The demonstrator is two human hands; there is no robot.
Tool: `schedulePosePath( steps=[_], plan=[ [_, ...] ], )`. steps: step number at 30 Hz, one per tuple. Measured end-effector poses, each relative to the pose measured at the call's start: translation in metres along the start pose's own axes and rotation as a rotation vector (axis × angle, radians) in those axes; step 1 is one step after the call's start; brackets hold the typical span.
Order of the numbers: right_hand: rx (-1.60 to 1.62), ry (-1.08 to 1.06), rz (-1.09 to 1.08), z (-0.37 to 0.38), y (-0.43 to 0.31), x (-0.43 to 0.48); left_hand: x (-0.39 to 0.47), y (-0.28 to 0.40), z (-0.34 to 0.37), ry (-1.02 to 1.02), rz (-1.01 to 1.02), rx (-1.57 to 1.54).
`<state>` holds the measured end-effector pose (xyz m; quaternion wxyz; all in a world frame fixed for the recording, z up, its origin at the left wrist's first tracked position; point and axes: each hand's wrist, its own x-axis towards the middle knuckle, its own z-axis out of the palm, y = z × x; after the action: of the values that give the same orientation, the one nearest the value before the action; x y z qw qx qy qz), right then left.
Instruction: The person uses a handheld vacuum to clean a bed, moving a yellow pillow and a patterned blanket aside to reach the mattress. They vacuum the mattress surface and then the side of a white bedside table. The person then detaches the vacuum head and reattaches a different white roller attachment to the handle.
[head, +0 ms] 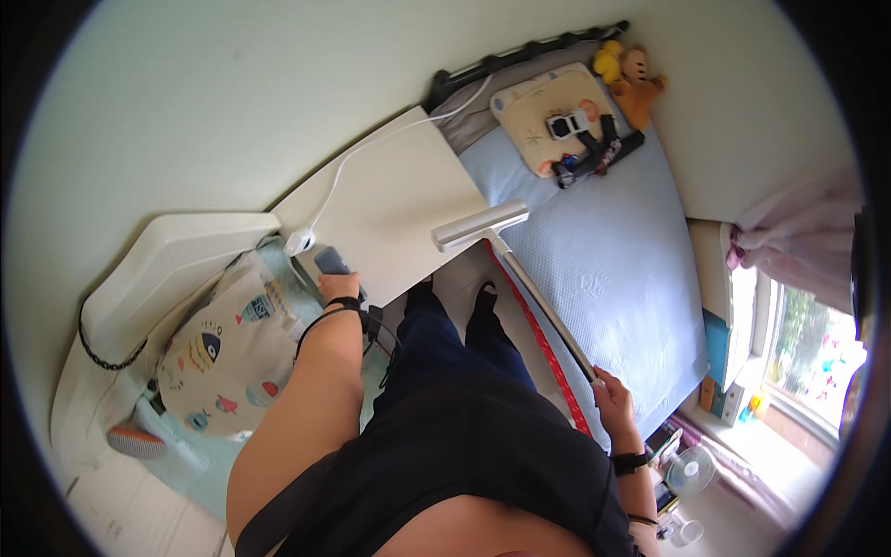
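Note:
My right hand (614, 402) is closed around the lower end of a metal pole (546, 306). The pole slants up to a white, bar-shaped cleaning-tool head (480, 224), held above the seam between a cream tabletop (397, 202) and a light blue bed mattress (612, 264). At the tabletop's near left corner, my left hand (340, 285) grips a dark grey oblong object (332, 260); the fingers hide part of it. Just beyond it is a white plug or socket block (300, 241) on a white cable (341, 167).
On the bed, a toy gun (598, 157) and a white device (567, 125) rest on or against a cream pillow (518, 118), near plush toys (637, 90). To the left is a printed cushion (223, 355). A small fan (689, 470) stands below the window (811, 355).

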<state>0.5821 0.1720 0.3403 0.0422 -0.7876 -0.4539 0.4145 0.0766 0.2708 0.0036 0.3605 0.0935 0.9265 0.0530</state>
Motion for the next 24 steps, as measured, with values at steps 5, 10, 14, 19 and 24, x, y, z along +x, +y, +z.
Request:
schedulePosePath(
  steps=[5,10,14,19,24],
  plan=[
    [0.117,-0.047,0.171,-0.006,0.008,-0.020,-0.018,0.003,-0.010,0.135,0.351,0.103],
    [0.108,0.051,-0.016,-0.006,0.020,-0.033,-0.012,-0.014,-0.026,0.025,0.552,-0.037],
    [0.091,0.060,-0.004,-0.016,0.040,-0.041,0.011,-0.032,-0.023,-0.170,0.596,-0.205],
    [0.140,0.117,0.059,-0.029,0.095,-0.062,0.002,-0.038,-0.024,-0.106,0.724,-0.001],
    [0.215,0.215,0.052,-0.044,0.180,-0.085,-0.088,-0.045,-0.044,-0.581,0.526,-0.019]
  ],
)
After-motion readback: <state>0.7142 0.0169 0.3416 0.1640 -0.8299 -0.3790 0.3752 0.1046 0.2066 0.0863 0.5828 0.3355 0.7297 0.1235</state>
